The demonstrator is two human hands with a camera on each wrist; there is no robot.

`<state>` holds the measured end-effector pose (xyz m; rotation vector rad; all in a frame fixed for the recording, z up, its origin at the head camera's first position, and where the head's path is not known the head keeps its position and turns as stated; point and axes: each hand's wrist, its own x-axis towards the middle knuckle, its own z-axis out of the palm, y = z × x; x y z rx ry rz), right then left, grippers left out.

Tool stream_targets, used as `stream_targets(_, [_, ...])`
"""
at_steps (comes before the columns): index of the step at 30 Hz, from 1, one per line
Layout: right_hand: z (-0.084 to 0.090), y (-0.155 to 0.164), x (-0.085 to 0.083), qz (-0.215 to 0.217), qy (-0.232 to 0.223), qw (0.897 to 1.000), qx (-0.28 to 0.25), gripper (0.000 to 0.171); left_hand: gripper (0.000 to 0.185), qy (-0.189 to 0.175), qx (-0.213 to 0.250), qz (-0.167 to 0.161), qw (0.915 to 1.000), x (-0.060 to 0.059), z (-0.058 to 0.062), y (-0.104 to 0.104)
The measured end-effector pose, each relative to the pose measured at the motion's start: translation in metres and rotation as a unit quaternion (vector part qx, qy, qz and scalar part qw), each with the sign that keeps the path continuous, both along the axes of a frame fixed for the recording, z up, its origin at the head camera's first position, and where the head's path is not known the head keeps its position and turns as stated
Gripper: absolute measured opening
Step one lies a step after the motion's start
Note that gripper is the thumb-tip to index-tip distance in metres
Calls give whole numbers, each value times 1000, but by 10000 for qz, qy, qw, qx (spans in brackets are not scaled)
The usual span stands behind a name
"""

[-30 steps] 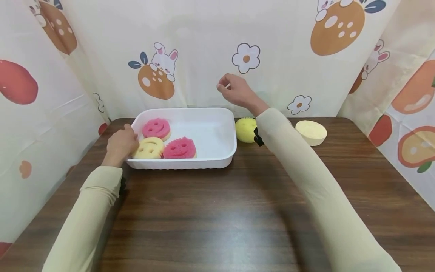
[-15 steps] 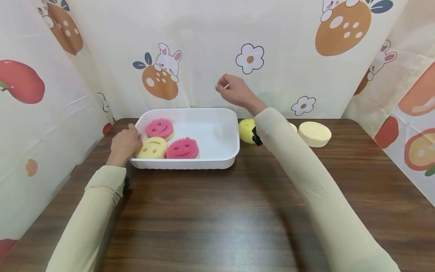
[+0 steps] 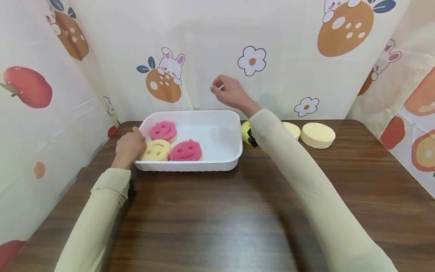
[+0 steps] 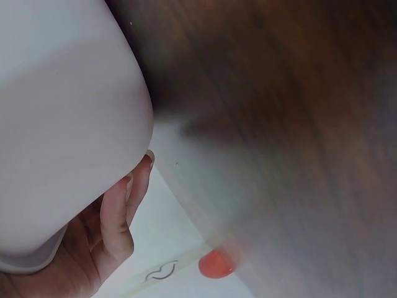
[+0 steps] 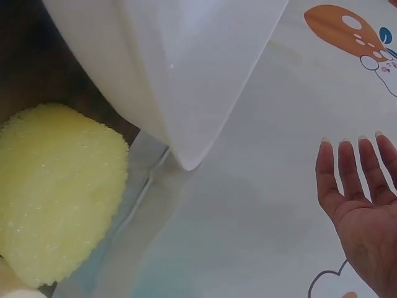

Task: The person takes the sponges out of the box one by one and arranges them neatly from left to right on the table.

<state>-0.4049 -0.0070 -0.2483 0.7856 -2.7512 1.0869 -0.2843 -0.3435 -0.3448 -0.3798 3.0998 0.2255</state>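
The left hand [image 3: 130, 147] grips the left end of a white tray [image 3: 217, 165]. Its fingers [image 4: 116, 217] curl against the tray's outer wall in the left wrist view; the thumb is hidden there. Inside the tray's left half lie a pink smiley sponge [image 3: 162, 130], a yellow smiley sponge [image 3: 156, 151] and a second pink smiley sponge [image 3: 187, 150]. Raised above the tray's back right, the right hand [image 3: 229, 90] has loosely bent fingers and holds nothing. In the right wrist view, that hand [image 5: 369, 223] is apart from the tray.
Right of the tray sits a yellow scrubbing sponge [image 5: 62, 192], partly behind the right sleeve [image 3: 292, 166] in the head view. Two pale yellow round sponges, one partly covered [image 3: 291, 129] and one in full view [image 3: 317, 135], lie farther right. A patterned curtain [image 3: 204, 49] stands behind the table [image 3: 204, 215].
The head view has swung slightly left, so everything sits farther right in it. The right hand has shifted a little left relative to the tray. The left hand keeps its place on the tray.
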Motion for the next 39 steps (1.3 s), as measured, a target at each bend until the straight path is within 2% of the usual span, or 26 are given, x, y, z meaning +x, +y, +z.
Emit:
stream_targets(8, [-3,-13,2,103,-27,9999,-83,34,57,68,-24,-19,10000,-2,-4,-3])
stream_targets(17, [-16,-29,5,170,-237,9996,-29,34,52,17,39,4,10000,4,-6,-2])
stream_targets(23, [-16,-34,5,214,-268,9992,-193,35,54,155,-21,-57,9999,1,-4,-2])
stream_targets(39, [-21,-50,4,200,-383,9983,-387,36,58,9,68,90,9999,2,1,0])
